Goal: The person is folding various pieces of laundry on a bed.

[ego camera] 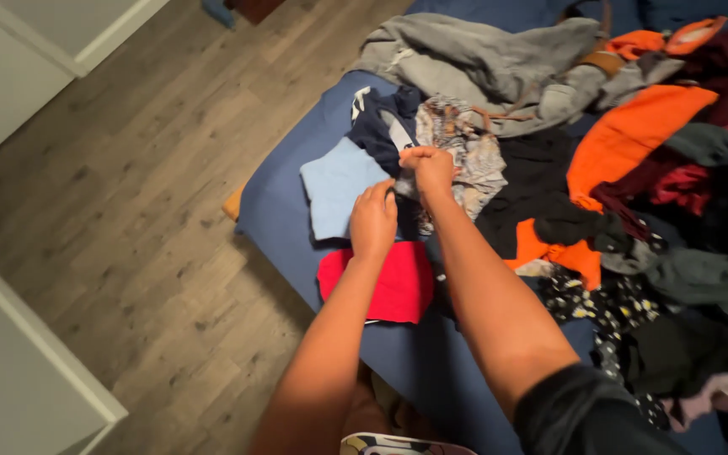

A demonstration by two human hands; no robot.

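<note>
My left hand point(373, 221) and my right hand point(428, 168) are both closed on a dark navy garment point(381, 126) that lies on the blue-covered bed point(280, 198). Just left of my hands lies a folded light blue garment point(336, 184). A folded red garment point(398, 286) sits under my left wrist, nearer to me. A grey and white patterned cloth point(469, 156) lies right behind my right hand.
A big heap of clothes covers the right of the bed: a grey hoodie point(482, 55), orange pieces point(629, 135), black, dark red and dotted fabrics. Wooden floor point(128, 211) runs on the left, with white furniture point(18, 371) at the near left.
</note>
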